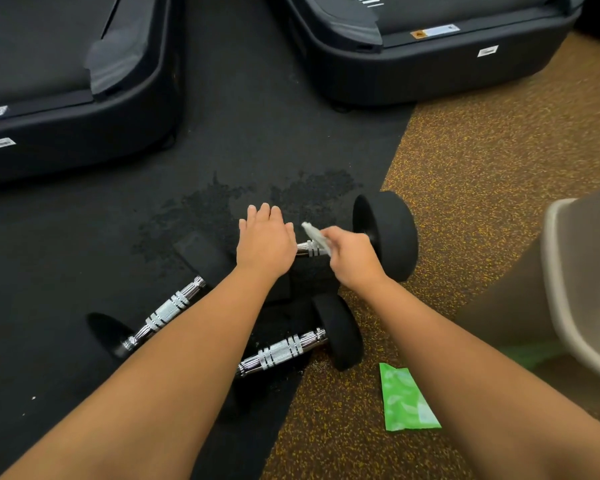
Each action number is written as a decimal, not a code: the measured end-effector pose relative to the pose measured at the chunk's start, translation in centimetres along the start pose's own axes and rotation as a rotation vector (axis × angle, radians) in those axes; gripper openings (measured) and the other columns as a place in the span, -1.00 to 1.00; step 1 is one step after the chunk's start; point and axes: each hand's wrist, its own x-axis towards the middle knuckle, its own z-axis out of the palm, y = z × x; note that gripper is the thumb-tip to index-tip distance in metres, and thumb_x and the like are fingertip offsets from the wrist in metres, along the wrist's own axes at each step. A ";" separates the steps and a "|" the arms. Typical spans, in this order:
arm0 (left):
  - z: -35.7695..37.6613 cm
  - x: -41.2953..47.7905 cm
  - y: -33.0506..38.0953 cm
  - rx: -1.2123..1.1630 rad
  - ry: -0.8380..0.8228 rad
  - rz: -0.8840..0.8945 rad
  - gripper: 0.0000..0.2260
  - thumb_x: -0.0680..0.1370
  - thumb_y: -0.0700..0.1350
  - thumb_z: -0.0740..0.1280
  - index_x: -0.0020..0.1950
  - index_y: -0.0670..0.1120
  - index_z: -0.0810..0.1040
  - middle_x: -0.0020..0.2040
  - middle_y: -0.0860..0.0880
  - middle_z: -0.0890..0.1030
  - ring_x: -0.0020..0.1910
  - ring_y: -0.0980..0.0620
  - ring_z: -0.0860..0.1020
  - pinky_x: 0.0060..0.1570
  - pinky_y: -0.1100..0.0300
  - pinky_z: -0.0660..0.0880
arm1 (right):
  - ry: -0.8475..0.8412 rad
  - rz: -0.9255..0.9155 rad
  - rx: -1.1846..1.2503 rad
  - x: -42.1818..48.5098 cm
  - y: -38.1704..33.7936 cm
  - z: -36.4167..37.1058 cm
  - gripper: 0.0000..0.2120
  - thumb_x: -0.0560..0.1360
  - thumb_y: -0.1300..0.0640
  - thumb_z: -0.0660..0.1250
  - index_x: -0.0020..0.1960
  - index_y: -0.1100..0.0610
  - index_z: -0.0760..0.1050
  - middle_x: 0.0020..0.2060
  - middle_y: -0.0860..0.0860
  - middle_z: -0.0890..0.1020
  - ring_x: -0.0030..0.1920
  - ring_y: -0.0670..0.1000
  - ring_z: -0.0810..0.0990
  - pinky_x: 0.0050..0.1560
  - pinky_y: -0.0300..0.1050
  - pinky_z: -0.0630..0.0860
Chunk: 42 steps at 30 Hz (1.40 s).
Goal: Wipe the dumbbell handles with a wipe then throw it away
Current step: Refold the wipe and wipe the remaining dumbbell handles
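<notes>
Wipe point(313, 234) clamped in right fingers point(334, 237) on dumbbell handle point(308, 249); left fingers point(265, 213) flat, together; bin point(555, 271) contents hidden.

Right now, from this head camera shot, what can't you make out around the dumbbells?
Head view only:
Far dumbbell: left head hidden under the left hand; handle mostly covered by the right hand and wipe.
Nearest dumbbell: left end behind the left forearm.
Grey container: cut off by the right edge, so unclear whether a bin.
Green packet: print too blurred to read.
</notes>
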 end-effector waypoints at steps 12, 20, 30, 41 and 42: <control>-1.7 -0.4 6.1 -0.663 -0.014 -0.099 -0.68 0.58 -0.12 0.11 -0.31 -0.19 0.47 -0.45 0.06 0.34 -0.38 0.05 0.34 -0.39 0.15 0.31 | 0.209 0.267 0.414 1.4 -0.7 -2.8 -0.75 0.55 0.19 0.19 0.09 0.08 0.62 -0.17 0.06 0.68 -0.18 0.03 0.63 -0.26 -0.08 0.55; -1.1 -0.6 8.2 -1.265 -0.114 -0.343 -0.68 0.57 0.12 0.18 0.10 0.01 0.63 0.03 0.00 0.66 0.06 0.00 0.60 0.13 -0.05 0.54 | 0.116 0.296 0.937 1.2 -2.1 -4.3 -0.76 0.53 0.17 0.22 0.09 0.10 0.63 -0.03 0.08 0.69 0.04 0.04 0.65 0.10 0.08 0.59; -0.1 0.1 8.4 -1.329 0.021 -0.416 -0.88 0.49 -0.23 0.31 -0.14 -0.26 0.63 -0.16 -0.08 0.64 -0.10 -0.04 0.60 -0.13 0.01 0.57 | 0.274 0.258 0.585 2.4 0.3 -5.4 -0.80 0.53 0.03 0.25 0.00 0.07 0.63 -0.21 -0.01 0.71 -0.16 0.00 0.66 -0.04 -0.07 0.58; 1.5 0.8 7.9 -0.681 0.070 -0.236 -0.63 0.63 -0.22 0.11 0.44 -0.08 0.36 0.26 -0.13 0.54 0.23 -0.09 0.49 0.21 0.16 0.41 | 0.144 0.090 -0.346 3.3 5.5 -4.8 -0.60 0.61 0.03 0.09 0.40 0.14 0.35 0.40 0.06 0.40 0.47 0.13 0.22 0.45 0.07 0.17; 1.8 0.7 7.8 -0.632 0.067 -0.202 -0.62 0.62 -0.23 0.12 0.45 -0.09 0.34 0.26 -0.14 0.53 0.22 -0.11 0.50 0.22 0.14 0.43 | 0.127 0.085 -0.354 3.3 5.8 -4.7 -0.58 0.62 0.01 0.06 0.42 0.14 0.32 0.42 0.06 0.37 0.49 0.12 0.19 0.47 0.07 0.14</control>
